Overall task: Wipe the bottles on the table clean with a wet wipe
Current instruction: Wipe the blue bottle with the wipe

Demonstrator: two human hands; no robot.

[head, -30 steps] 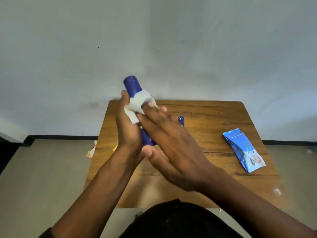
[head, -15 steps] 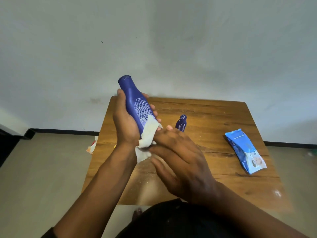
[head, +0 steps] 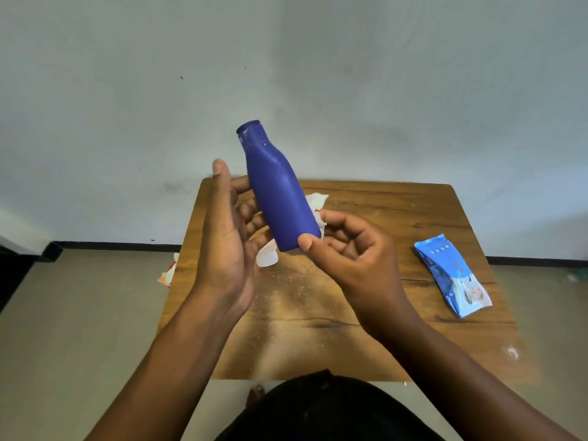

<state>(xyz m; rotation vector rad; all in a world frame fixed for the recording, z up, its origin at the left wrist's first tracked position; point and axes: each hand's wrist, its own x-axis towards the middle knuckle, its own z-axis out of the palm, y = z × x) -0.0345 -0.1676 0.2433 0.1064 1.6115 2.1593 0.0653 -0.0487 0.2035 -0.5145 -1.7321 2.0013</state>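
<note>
The bottle [head: 280, 189] is held in the air above the far-left part of the counter [head: 397, 224], cap end up and tilted left. Half a second ago its printed label faced the camera; now a plain blue side does, so it has been turned in the grasp. The wipe [head: 316, 203], which then lay between the right fingers and the bottle's lower front, now shows only as white folds behind the bottle, with another white fold below its base.

The right hand [head: 353, 259] has changed from rubbing to holding: thumb on the bottle's base edge, fingers curled behind it with the wipe. The left hand [head: 229, 237], earlier wrapped round the body, now stands with fingers straight beside and behind the bottle; contact cannot be confirmed.

Judgement: one face is done and an unwiped side is being presented. The second, small bottle seen earlier is hidden behind the hands and appears not yet cleaned. The pack [head: 453, 275] lies at the counter's right, well apart.
</note>
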